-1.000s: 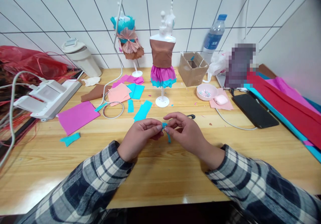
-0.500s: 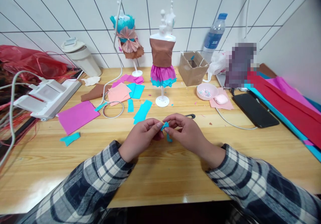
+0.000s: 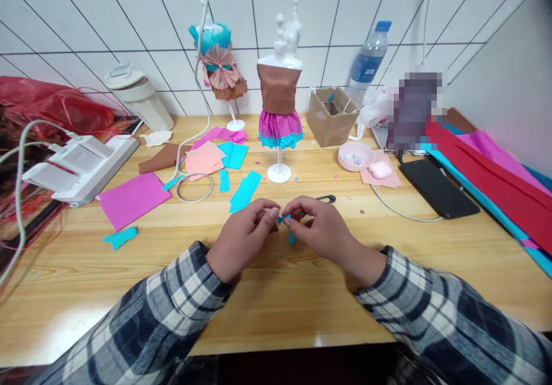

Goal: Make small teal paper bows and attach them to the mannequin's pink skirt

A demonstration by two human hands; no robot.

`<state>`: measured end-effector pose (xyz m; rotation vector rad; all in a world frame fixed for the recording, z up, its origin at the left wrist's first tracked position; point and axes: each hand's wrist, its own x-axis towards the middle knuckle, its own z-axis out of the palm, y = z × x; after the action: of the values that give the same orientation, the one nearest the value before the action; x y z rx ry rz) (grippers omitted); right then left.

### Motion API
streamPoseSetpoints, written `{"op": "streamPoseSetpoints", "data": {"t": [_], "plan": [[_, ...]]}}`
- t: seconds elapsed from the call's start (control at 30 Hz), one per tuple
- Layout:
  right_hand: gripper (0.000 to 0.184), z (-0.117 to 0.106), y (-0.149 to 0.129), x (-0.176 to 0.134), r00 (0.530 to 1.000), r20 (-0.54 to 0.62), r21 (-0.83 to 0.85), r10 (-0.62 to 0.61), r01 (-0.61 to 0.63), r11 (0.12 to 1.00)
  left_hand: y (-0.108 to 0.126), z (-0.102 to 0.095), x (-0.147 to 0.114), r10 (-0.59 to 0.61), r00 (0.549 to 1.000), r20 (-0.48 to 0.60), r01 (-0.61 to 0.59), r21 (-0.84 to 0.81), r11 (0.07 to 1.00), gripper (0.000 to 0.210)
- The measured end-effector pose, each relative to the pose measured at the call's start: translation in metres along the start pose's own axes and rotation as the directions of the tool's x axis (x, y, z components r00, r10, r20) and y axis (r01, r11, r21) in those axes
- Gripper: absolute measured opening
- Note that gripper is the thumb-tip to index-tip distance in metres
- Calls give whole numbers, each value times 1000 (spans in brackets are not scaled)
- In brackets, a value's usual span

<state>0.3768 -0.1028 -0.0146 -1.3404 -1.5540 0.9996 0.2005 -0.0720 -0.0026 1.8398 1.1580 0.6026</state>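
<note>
A small strip of blue crepe paper (image 3: pixel 292 237) is pinched between my two hands low over the table's middle, its tail hanging below the right fingertips. My left hand (image 3: pixel 246 234) closes thumb to fingers at the strip's gathered end. Across from it, my right hand (image 3: pixel 322 231) pinches the strip between thumb and forefinger. Straight beyond stands a white mini dress form (image 3: pixel 279 137) with a brown top and a pink skirt edged in blue. A black-handled tool (image 3: pixel 326 199), partly hidden, lies behind my right hand.
Blue paper pieces (image 3: pixel 245 191), a magenta sheet (image 3: pixel 134 199) and peach paper (image 3: pixel 204 157) lie left. A second dressed form (image 3: pixel 219 65) stands behind. At right are a cardboard box (image 3: pixel 332 121), a pink bead dish (image 3: pixel 356 157) and a phone (image 3: pixel 439 189). A power strip (image 3: pixel 86 172) sits far left.
The blue strip has turned between my fingers, so less of its gathered part shows and its tail hangs straighter. My left hand's fingers have shifted slightly; the right hand stays about in place.
</note>
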Motion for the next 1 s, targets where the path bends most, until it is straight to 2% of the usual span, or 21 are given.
{"op": "streamPoseSetpoints", "data": {"t": [0.1,0.2,0.27,0.33,0.43,0.63,0.8,1.0], "plan": [[7,-2,-1,2,999,-47,-18,15,-15,1000,-3,-2,-2,159,985,-68,-144,180,973,40],[7,-3,-1,3,998,-53,3,38,-38,999,-5,-4,-2,345,937,-46,-299,404,865,32],[7,-2,-1,3,998,-37,33,54,-53,998,-6,-4,-1,394,919,-34,-326,496,805,23],[8,-1,-1,3,998,-22,54,62,-61,997,-7,-3,-1,402,915,-40,-323,526,787,19],[15,-1,0,3,997,-16,73,69,-68,995,-6,-1,-1,385,922,-47,-312,499,809,18],[30,-1,0,4,996,12,152,83,-84,985,-3,-2,0,240,967,-81,-214,250,944,19],[28,-1,0,3,995,25,175,100,-103,979,-3,-2,1,168,983,-74,-155,155,976,22],[20,0,-1,4,989,35,206,145,-149,967,-1,-1,0,137,989,-49,-132,82,988,24]]}}
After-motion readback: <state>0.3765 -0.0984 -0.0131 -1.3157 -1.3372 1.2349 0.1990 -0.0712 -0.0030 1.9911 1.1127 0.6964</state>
